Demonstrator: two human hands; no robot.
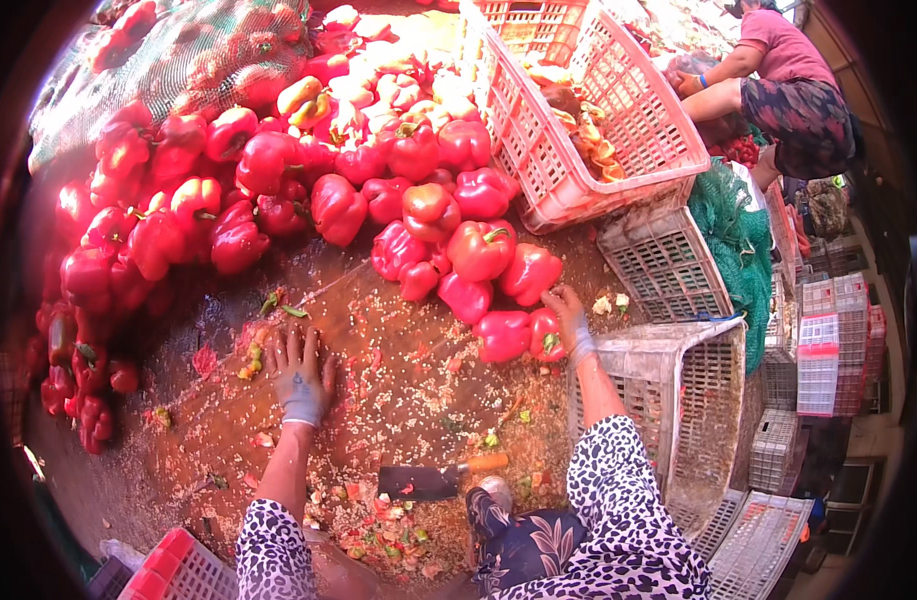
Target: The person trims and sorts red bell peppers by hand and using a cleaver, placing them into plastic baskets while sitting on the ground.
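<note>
Pepper (546, 336) sits at the near right end of the red pile on the ground, under the right hand (570, 322), fingers curled loosely over it, while left hand (302, 378) lies flat, spread, empty.

Cleaver (433, 481), orange handle, flat on the floor (178, 450) among seeds and pepper scraps (378, 530).

Pink crate (588, 110) tilted on its side at upper right, cut pepper pieces (588, 140) spilled inside.

Grey crate (663, 262) upside down just below it. Another grey crate (693, 390) lower right.

Green netting (733, 235) bunched beside the grey crates.

Stacked crates (828, 350), white and pink, at far right.

Mesh sack (178, 50) of peppers at upper left, behind the heap.

Red crate (178, 570), corner only, at bottom left.

Another person (778, 85), pink top, crouched at upper right, well apart.
</note>
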